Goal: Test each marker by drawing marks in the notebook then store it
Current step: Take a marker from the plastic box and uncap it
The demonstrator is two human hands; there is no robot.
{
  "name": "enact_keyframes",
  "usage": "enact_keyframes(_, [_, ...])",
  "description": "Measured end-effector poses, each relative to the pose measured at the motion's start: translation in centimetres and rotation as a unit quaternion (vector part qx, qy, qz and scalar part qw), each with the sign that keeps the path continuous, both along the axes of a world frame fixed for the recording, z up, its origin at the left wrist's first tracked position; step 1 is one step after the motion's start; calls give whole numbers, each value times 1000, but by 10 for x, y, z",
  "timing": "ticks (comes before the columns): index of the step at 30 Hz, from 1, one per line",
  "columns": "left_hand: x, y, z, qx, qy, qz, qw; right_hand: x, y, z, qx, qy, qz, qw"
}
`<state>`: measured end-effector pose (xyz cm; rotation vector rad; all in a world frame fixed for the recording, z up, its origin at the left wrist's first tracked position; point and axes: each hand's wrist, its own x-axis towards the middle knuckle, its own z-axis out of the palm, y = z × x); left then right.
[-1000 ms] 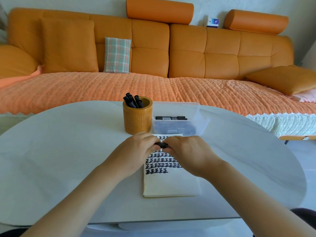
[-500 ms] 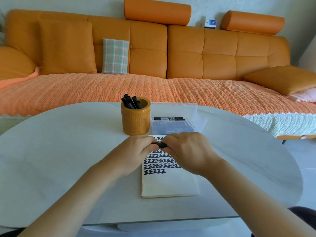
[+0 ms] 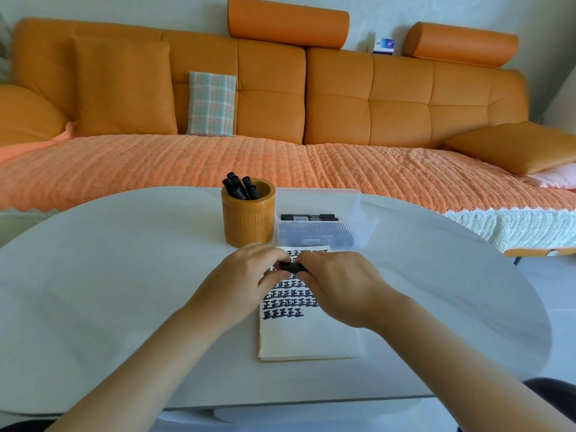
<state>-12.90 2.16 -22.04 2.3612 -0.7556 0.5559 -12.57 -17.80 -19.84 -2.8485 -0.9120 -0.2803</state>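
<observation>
Gripping marker [image 3: 291, 267] — left hand [image 3: 246, 277], right hand [image 3: 339, 285]

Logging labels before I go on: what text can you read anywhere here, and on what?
"正", repeated in rows: on the notebook page.
Print on the markers in the bin: too small to read.
Logo on the small box atop the sofa: blurred, unreadable.
No print shows on the held marker or the cup.

Home living room, likely: orange sofa [image 3: 280, 98], plaid cushion [image 3: 212, 103], white table [image 3: 109, 275].
</observation>
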Motion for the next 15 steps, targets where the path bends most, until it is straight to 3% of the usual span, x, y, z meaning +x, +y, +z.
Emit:
enact_keyframes(7, [1,2,-6,-18,9,-1,1000,2,-3,1,7,-1,14,1000])
enact_keyframes(13, [5,7,-9,-25,16,25,999,1,-6,3,27,57,3,998])
enact_keyframes(15, [7,13,-12,-32,26,47,998,1,-11,3,74,99,2,992])
